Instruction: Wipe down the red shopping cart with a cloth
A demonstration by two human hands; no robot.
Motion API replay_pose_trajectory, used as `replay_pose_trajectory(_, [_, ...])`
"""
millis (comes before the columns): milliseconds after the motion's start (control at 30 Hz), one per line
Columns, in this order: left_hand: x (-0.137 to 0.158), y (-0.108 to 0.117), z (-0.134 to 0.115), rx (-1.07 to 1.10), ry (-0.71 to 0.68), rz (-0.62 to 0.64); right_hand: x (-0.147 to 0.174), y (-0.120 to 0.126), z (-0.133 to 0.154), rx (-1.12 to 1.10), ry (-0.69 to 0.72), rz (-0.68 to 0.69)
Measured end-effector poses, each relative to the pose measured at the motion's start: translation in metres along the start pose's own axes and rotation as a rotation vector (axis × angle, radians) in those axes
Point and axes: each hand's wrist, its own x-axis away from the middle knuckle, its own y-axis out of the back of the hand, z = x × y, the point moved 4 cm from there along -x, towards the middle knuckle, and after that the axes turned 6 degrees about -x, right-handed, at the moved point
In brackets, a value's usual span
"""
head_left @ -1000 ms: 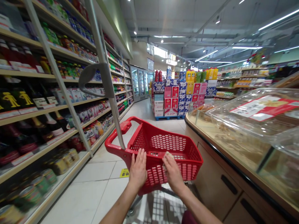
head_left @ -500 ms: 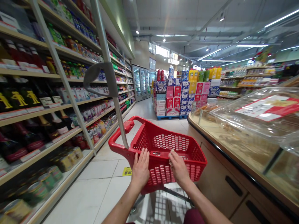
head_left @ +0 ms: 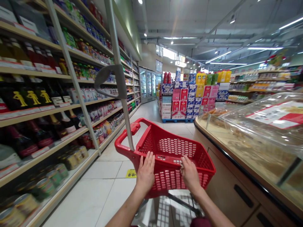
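A red plastic shopping cart [head_left: 163,164] with a perforated basket stands in front of me, with nothing seen inside it. My left hand [head_left: 146,171] lies against the near side of the basket, fingers stretched out over its upper rim. Farther right along the same side is my right hand [head_left: 190,172], its fingers curled. Something small and whitish shows at those fingertips, too small to name. From the handle end of the cart rises a metal pole [head_left: 118,56] with a grey plastic loop [head_left: 111,81] on it.
Shelves [head_left: 47,112] of bottles and cans line the left. On the right stands a glass-edged counter [head_left: 213,142] with clear plastic packs [head_left: 272,116]. Stacked drink cartons [head_left: 180,104] sit on a blue pallet ahead. A yellow floor sticker [head_left: 131,173] lies beside the cart.
The whole view has shifted, so the cart and shelves sit slightly farther right in the picture. My right hand has slid a little to the right along the basket, away from my left hand.
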Motion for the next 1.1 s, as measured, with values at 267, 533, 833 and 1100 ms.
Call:
replay_pose_trajectory(267, [0.012,0.017,0.028,0.041,0.043,-0.110,0.002,-0.014,0.037,-0.128,0.204,0.036])
replay_pose_trajectory(533, [0.015,0.034,0.121,-0.035,0.411,-0.132,-0.010,-0.031,0.083,-0.293,0.174,-0.013])
replay_pose_trajectory(833, [0.024,0.032,0.123,-0.069,0.320,-0.095,-0.017,-0.039,0.165,-0.426,0.478,-0.053])
replay_pose_trajectory(1100, [0.022,0.032,0.120,-0.012,0.340,-0.087,-0.098,0.035,0.200,-0.433,0.637,-0.190])
